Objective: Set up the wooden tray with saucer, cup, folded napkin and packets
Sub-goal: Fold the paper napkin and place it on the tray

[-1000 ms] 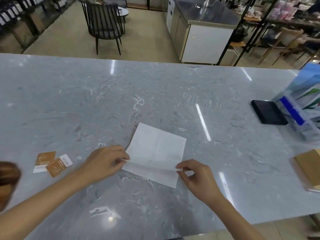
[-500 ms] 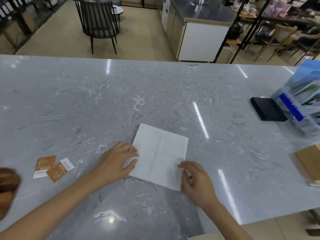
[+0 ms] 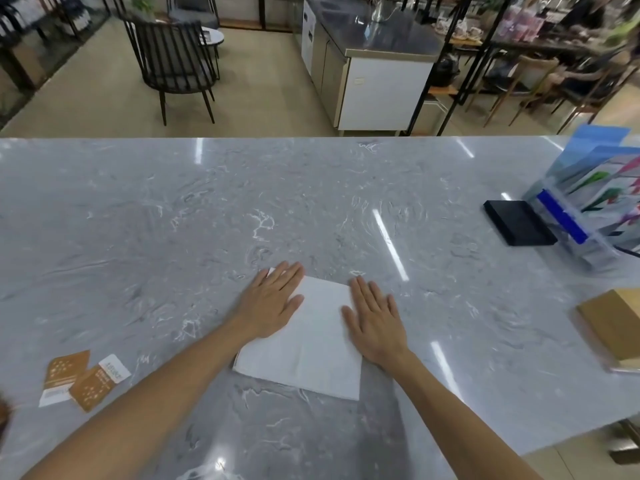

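Note:
A white paper napkin (image 3: 311, 344) lies folded on the grey marble counter (image 3: 173, 237), near its front edge. My left hand (image 3: 272, 303) rests flat on the napkin's left side, fingers spread. My right hand (image 3: 375, 322) lies flat along its right edge, palm down. Neither hand grips anything. Two brown and white packets (image 3: 81, 377) lie on the counter at the left, apart from the napkin. A light wooden piece (image 3: 613, 323), perhaps the tray, shows at the right edge, mostly cut off. No saucer or cup is in view.
A flat black object (image 3: 519, 222) lies at the right, beside a clear holder of leaflets (image 3: 588, 209). A brown rounded thing (image 3: 4, 415) shows at the far left edge. Beyond the counter stand a dark chair (image 3: 173, 60) and a white cabinet (image 3: 374, 84).
The near edge of the napkin was folded up and over away from me. Both hands let go of the pinched corners and slid forward, now pressing flat on the folded napkin.

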Available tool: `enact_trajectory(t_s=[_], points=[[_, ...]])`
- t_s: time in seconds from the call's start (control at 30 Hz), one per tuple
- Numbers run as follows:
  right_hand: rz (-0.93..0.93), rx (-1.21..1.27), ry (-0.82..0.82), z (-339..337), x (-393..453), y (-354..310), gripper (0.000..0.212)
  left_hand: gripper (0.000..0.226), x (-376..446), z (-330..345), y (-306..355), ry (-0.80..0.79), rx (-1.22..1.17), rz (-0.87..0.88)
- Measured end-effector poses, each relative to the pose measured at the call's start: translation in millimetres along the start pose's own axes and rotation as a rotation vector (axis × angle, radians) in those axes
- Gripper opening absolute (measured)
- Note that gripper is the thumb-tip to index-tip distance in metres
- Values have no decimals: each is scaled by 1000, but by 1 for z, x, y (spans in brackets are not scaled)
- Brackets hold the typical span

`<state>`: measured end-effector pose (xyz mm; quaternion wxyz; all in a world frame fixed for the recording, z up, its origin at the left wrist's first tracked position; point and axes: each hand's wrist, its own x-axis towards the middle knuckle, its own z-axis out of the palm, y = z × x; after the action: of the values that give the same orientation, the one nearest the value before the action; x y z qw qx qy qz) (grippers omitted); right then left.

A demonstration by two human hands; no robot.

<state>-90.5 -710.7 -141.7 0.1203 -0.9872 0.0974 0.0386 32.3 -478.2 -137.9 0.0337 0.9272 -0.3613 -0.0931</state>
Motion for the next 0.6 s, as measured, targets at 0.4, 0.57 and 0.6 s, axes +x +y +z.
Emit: enact_trajectory(t_s=[0.4,0.57,0.6], points=[[-250,239,176,-24,-110,-21,31,42,-122,-10,-2,151,-222,304],[-400,122,175,-17,-125,-9,20,28,-143,-6,-27,180,-157,385],[-432,81,194,-16,-122,-7,18,30,-141,-6,-29,180,-116,404]])
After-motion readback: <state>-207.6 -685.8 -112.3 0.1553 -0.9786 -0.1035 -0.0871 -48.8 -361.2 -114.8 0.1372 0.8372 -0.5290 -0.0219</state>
